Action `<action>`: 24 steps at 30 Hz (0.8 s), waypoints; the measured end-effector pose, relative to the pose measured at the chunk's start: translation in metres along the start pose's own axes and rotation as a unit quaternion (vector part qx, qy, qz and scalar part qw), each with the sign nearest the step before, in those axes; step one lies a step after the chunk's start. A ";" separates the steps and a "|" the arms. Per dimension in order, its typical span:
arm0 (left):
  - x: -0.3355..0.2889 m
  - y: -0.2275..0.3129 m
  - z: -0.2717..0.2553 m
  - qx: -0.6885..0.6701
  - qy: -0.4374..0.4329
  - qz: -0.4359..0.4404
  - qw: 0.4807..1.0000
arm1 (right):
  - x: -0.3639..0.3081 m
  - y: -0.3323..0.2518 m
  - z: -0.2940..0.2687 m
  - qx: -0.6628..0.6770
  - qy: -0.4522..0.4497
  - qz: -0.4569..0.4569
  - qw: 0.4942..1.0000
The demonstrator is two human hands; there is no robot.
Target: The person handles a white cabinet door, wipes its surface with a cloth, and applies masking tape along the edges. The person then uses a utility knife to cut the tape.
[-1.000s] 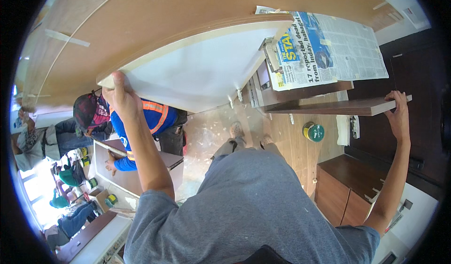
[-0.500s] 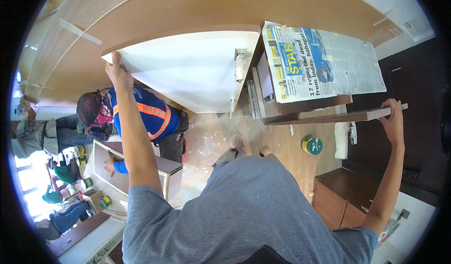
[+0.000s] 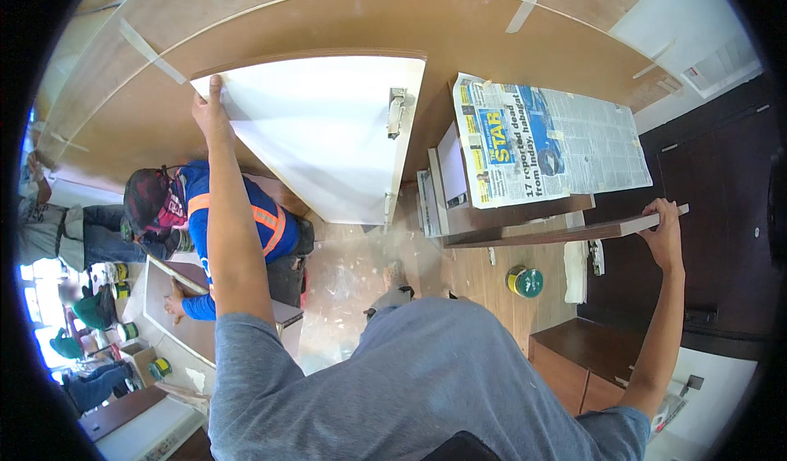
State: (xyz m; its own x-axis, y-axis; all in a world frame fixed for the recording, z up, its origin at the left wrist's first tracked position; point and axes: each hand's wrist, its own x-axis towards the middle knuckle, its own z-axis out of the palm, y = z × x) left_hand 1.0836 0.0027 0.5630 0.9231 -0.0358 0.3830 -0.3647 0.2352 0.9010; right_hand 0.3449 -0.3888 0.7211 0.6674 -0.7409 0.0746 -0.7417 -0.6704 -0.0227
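My left hand (image 3: 215,113) grips the far left corner of a white cabinet door (image 3: 316,125), thumb on its white face. Metal hinges (image 3: 397,113) are fixed along the door's right edge. On the right, my right hand (image 3: 665,230) is closed round the outer end of a brown wooden panel (image 3: 566,235) standing on edge. That panel runs along the near side of a low cabinet (image 3: 525,215), whose top is covered by a taped newspaper (image 3: 566,133). A gap separates the white door from the cabinet.
At left, a co-worker in a blue shirt with orange stripes (image 3: 254,207) bends beside a framed panel (image 3: 164,297). A green-lidded can (image 3: 525,281) stands on the floor. Beyond are a brown wall panel (image 3: 344,22) and, at right, a dark door (image 3: 738,166). Further people work far left.
The view has shifted. The white door in my left hand has moved left, widening the gap to the newspaper-covered cabinet. My right hand keeps its hold on the brown panel.
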 end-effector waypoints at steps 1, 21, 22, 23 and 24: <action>-0.002 0.001 0.005 0.019 -0.004 0.005 1.000 | -0.001 -0.001 0.000 -0.008 -0.001 0.005 1.000; -0.056 0.015 0.035 0.087 0.077 0.073 0.991 | 0.008 -0.002 0.000 0.016 0.016 -0.023 0.999; -0.071 0.017 0.035 0.145 0.082 0.044 0.985 | 0.011 0.000 0.000 0.013 0.017 -0.030 0.999; -0.094 0.017 0.036 0.111 0.066 0.035 0.991 | 0.012 0.002 0.000 -0.006 -0.001 -0.011 1.000; -0.121 0.016 0.038 0.085 0.056 0.016 0.995 | 0.014 0.005 0.000 -0.005 0.011 -0.044 0.999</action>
State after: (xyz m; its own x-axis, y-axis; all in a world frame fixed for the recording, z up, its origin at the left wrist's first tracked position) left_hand 0.9612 -0.0259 0.5387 0.9151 0.0798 0.3952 -0.4006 0.0674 0.9138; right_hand 0.3508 -0.4026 0.7222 0.7281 -0.6785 0.0977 -0.6814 -0.7319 -0.0046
